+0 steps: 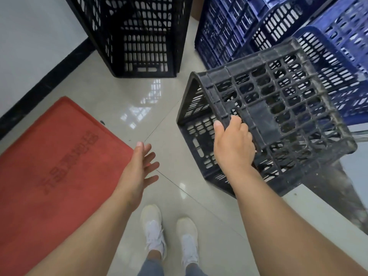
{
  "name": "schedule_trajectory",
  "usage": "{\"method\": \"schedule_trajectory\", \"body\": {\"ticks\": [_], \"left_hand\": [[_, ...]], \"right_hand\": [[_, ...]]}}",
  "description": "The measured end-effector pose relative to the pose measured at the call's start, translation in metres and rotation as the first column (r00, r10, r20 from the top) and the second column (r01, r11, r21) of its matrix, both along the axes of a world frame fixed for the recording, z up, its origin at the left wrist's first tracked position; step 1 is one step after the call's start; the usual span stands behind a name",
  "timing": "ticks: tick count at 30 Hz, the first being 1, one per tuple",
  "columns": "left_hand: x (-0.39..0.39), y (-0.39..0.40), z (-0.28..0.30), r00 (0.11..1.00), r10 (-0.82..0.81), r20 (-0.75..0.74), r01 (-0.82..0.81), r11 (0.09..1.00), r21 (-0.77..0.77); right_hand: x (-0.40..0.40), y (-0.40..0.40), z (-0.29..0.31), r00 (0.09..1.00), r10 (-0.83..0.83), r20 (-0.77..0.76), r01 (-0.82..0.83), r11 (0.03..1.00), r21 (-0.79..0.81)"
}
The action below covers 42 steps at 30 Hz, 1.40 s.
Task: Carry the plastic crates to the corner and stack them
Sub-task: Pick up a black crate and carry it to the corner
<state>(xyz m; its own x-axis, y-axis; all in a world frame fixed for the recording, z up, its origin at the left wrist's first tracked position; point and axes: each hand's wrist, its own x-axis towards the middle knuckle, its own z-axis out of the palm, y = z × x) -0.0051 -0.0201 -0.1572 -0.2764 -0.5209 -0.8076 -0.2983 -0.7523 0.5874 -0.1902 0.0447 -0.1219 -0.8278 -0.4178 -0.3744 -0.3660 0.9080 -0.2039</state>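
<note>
A dusty dark grey plastic crate [278, 108] hangs tilted above the floor at the right, its slotted base turned up toward me. My right hand [234, 145] is shut on it, fingers hooked through the base grid near its edge. My left hand [142, 168] is open in the air to the left of the crate, fingers spread, touching nothing. A tall stack of black crates [139, 36] stands at the back by the wall. Blue crates [258, 22] are piled at the back right, behind the held crate.
A red mat [59, 166] lies on the glossy tiled floor [139, 100] at the left. A white wall with a black skirting board [45, 80] runs along the left. My white shoes [169, 236] are at the bottom centre.
</note>
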Motion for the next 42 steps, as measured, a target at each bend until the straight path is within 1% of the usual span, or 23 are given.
{"method": "schedule_trajectory", "body": {"ticks": [3,7,12,19,22,23,25,28,30,31,32,33,35,36,38,40,42], "left_hand": [[-0.002,0.0,-0.018,1.0,0.021,0.014,-0.021,0.999,0.034],[-0.003,-0.001,-0.036,0.998,0.063,0.02,-0.065,0.995,0.079],[0.004,-0.005,-0.044,0.993,0.117,0.021,-0.119,0.988,0.099],[0.019,-0.01,-0.04,0.991,0.13,0.034,-0.132,0.99,0.058],[0.025,-0.009,-0.041,0.994,0.109,0.028,-0.111,0.992,0.067],[0.027,-0.008,-0.042,0.994,0.1,0.053,-0.104,0.992,0.071],[0.033,-0.006,-0.044,0.989,0.095,0.114,-0.103,0.992,0.067],[0.042,-0.005,-0.038,0.986,0.108,0.125,-0.115,0.992,0.048],[0.05,-0.007,-0.033,0.97,0.154,0.185,-0.165,0.985,0.043],[0.061,-0.01,-0.04,0.957,0.181,0.228,-0.189,0.982,0.013],[0.075,-0.016,-0.05,0.934,0.209,0.29,-0.214,0.977,-0.014],[0.093,-0.022,-0.063,0.904,0.236,0.355,-0.244,0.969,-0.022],[0.133,-0.034,-0.1,0.832,0.338,0.439,-0.371,0.929,-0.013],[0.151,-0.038,-0.114,0.808,0.391,0.441,-0.434,0.901,-0.004],[0.177,-0.041,-0.128,0.798,0.444,0.407,-0.499,0.866,0.035],[0.191,-0.042,-0.127,0.825,0.43,0.367,-0.488,0.869,0.078],[0.208,-0.044,-0.129,0.829,0.44,0.345,-0.492,0.867,0.077]], "right_hand": [[0.002,0.003,-0.007,0.997,0.015,-0.075,-0.015,1.0,-0.005],[0.002,0.005,-0.01,0.992,0.033,-0.12,-0.034,0.999,-0.004],[-0.002,0.01,-0.004,0.988,0.067,-0.137,-0.07,0.997,-0.019],[-0.021,0.012,0.022,0.986,0.054,-0.159,-0.063,0.996,-0.055],[-0.03,0.008,0.041,0.989,0.049,-0.137,-0.059,0.996,-0.068],[-0.032,0.007,0.048,0.991,0.046,-0.125,-0.056,0.996,-0.075],[-0.034,0.004,0.058,0.996,0.035,-0.085,-0.043,0.995,-0.088],[-0.03,-0.003,0.068,0.998,0.066,0.006,-0.063,0.976,-0.209],[-0.029,-0.008,0.072,0.992,0.108,0.067,-0.087,0.961,-0.262],[-0.031,-0.01,0.07,0.988,0.11,0.113,-0.073,0.955,-0.288],[-0.036,-0.011,0.066,0.977,0.088,0.193,-0.02,0.944,-0.328],[-0.038,-0.012,0.064,0.95,0.048,0.308,0.072,0.927,-0.367],[-0.037,-0.016,0.055,0.859,-0.036,0.511,0.254,0.896,-0.365],[-0.036,-0.018,0.047,0.821,-0.05,0.568,0.307,0.878,-0.367],[-0.034,-0.021,0.029,0.789,-0.036,0.613,0.336,0.862,-0.381],[-0.029,-0.028,0.013,0.798,-0.027,0.602,0.319,0.867,-0.383],[-0.021,-0.035,0.001,0.813,-0.028,0.582,0.307,0.869,-0.387]]}}
